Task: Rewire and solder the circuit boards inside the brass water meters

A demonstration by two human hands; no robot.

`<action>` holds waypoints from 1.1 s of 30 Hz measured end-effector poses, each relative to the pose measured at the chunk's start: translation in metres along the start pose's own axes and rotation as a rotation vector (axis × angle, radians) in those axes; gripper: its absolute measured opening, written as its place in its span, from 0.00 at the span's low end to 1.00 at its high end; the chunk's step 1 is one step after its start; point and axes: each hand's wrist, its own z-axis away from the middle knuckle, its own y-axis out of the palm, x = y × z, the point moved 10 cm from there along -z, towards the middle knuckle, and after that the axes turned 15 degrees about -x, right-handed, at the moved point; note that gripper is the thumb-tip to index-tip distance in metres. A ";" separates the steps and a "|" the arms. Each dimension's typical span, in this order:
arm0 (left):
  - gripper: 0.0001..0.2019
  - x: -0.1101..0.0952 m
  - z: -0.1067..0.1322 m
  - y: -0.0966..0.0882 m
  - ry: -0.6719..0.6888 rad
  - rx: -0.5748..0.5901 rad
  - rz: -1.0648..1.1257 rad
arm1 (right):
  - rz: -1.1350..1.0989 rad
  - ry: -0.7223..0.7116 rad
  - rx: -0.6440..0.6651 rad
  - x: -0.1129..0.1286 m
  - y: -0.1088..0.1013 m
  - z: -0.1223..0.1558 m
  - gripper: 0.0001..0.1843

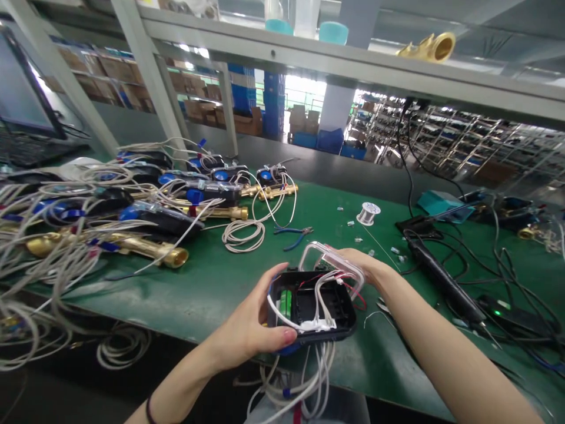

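Observation:
My left hand (249,330) is closed around the left side of a black plastic meter housing (344,331), its thumb on the near rim. Inside the housing are a green battery (286,304), white wires (321,297) and a white patch at the front edge. My right hand (359,263) is at the far right side, closed on a transparent cover (358,277) that stands tilted over the housing's back edge; most of its fingers are hidden behind it. Thin red wires (359,300) run by the cover. Grey cables (324,371) hang below the housing toward my lap.
Brass meters (163,250) with black housings and coiled cables crowd the left. Blue-handled pliers (298,235) and a solder wire spool (368,213) lie beyond my hands. On the right are a black pen-shaped electric tool (444,280) and tangled cords. A metal shelf beam (335,59) crosses above.

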 end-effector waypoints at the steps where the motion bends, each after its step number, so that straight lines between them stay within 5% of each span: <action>1: 0.45 0.002 0.001 0.000 -0.007 0.004 -0.002 | -0.022 0.024 0.044 -0.002 0.000 0.006 0.29; 6: 0.48 0.001 0.008 -0.008 0.072 -0.045 -0.198 | -0.138 -0.118 0.170 0.015 -0.016 0.048 0.30; 12: 0.26 -0.017 -0.014 -0.024 0.301 -0.229 -0.614 | -0.071 -0.249 -0.272 0.005 -0.059 0.066 0.24; 15: 0.23 -0.016 -0.030 -0.029 0.326 -0.269 -0.729 | -0.056 -0.269 -0.451 -0.006 -0.070 0.071 0.24; 19: 0.24 -0.055 -0.018 -0.039 0.541 -0.593 -0.852 | -0.037 -0.193 -0.590 -0.030 -0.078 0.088 0.24; 21: 0.19 -0.080 -0.004 -0.016 0.729 -0.614 -0.930 | -0.076 -0.068 -0.522 -0.052 -0.065 0.096 0.24; 23: 0.14 -0.088 -0.003 0.028 0.822 -0.386 -1.047 | -0.131 0.088 -0.357 -0.075 -0.036 0.106 0.26; 26: 0.17 -0.076 -0.017 0.081 0.777 -0.062 -1.293 | -0.303 0.319 -0.090 -0.096 0.017 0.128 0.30; 29: 0.11 -0.066 -0.034 0.101 0.709 0.051 -1.424 | -0.597 0.474 0.047 -0.094 0.056 0.148 0.31; 33: 0.08 -0.067 -0.041 0.098 0.667 0.041 -1.218 | -0.940 0.471 0.058 -0.068 0.077 0.154 0.27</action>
